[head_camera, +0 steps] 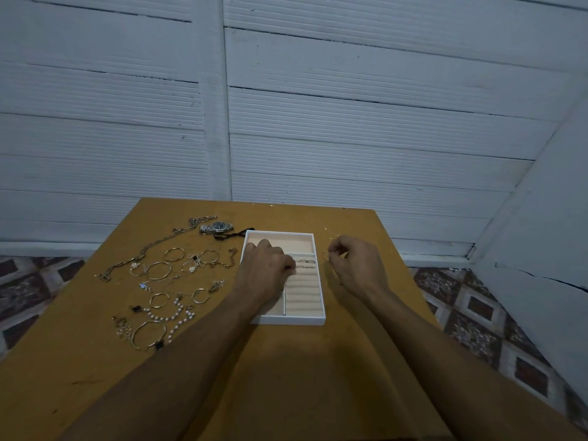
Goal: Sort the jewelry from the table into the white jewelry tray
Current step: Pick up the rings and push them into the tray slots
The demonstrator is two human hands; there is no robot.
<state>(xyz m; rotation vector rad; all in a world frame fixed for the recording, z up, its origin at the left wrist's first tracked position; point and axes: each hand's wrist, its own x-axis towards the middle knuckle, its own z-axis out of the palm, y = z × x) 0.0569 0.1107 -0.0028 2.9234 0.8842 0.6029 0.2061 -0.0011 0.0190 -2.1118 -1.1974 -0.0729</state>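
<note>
The white jewelry tray (288, 320) with a peach lining sits mid-table. Rings (306, 261) stand in its padded ring rolls. My left hand (265, 272) lies over the tray's left side, fingers curled at the ring rolls; whether it holds anything is hidden. My right hand (354, 264) hovers just right of the tray and pinches a thin gold ring (325, 255). Loose jewelry lies left of the tray: a silver watch (217, 227), a long chain necklace (149, 248), gold bangles (159, 270), a pearl bracelet (168, 315) and several earrings.
The wooden table (302, 377) stands against a white slatted wall (286, 122). Patterned floor tiles (471, 313) show on both sides. A black cord (232, 234) lies by the tray's far left corner.
</note>
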